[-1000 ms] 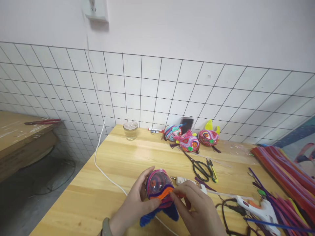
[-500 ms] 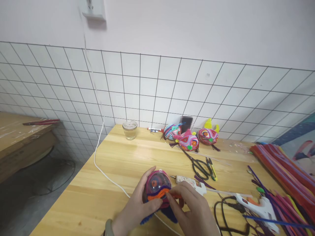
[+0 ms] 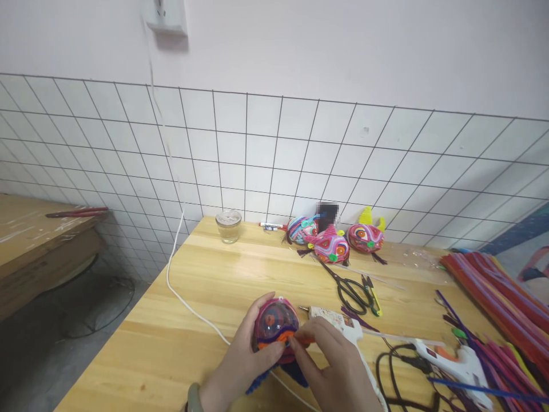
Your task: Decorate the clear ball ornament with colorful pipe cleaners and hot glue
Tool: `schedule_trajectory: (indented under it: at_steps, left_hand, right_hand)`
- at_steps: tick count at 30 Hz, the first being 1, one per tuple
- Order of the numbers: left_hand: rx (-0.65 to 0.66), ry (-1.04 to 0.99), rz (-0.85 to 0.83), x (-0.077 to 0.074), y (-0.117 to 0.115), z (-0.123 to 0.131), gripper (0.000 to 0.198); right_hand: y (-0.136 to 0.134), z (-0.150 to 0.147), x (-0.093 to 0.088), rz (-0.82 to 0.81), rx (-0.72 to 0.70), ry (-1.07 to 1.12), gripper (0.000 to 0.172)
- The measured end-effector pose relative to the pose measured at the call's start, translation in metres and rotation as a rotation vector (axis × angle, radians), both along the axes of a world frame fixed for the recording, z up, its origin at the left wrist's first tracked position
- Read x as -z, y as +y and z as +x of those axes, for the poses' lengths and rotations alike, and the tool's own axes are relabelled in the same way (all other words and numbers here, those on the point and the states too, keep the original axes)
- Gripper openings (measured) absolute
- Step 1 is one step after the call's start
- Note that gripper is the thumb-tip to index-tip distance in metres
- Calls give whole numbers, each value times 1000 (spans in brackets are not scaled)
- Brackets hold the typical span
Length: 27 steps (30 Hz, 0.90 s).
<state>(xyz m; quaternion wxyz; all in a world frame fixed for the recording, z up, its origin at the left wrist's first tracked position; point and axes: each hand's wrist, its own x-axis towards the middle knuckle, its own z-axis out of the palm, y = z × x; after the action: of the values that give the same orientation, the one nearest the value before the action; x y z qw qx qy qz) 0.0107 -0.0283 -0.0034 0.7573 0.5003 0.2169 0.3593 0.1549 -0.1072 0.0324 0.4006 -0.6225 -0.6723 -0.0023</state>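
Observation:
My left hand (image 3: 240,366) cups a round craft ball (image 3: 275,320) wrapped in pink, purple and red pipe cleaners, holding it just above the wooden table (image 3: 206,286). My right hand (image 3: 338,372) pinches an orange pipe cleaner (image 3: 278,339) that runs across the front of the ball. Blue pipe cleaner ends (image 3: 257,383) stick out below the ball.
Two white glue guns (image 3: 338,321) (image 3: 454,357) lie right of the hands, with black cord. Black scissors (image 3: 349,289) lie behind them. Three finished balls (image 3: 332,247) sit by the tiled wall, a glass jar (image 3: 228,225) to their left. Pipe cleaners (image 3: 493,303) are piled at right. A white cable (image 3: 180,297) crosses the table.
The ball has sunk slightly and both hands have moved a little closer to the lower edge of the view. My right fingers stay pinched on the orange strand.

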Motion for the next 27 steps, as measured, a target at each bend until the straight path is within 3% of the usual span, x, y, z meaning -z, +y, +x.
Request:
schedule_trajectory:
  at_steps: [6,17,27]
  left_hand:
    - [-33,105,109,2,0,1,58]
    - [18,106,177,3,3,1,48]
    - [-16,124,119,6,2,2,44]
  right_hand:
    - [1,-4,-1,18,1,-29,15]
    - [4,-4,5,-15,21,-30,14]
    - [3,-7,8,-24,-1,-21,13]
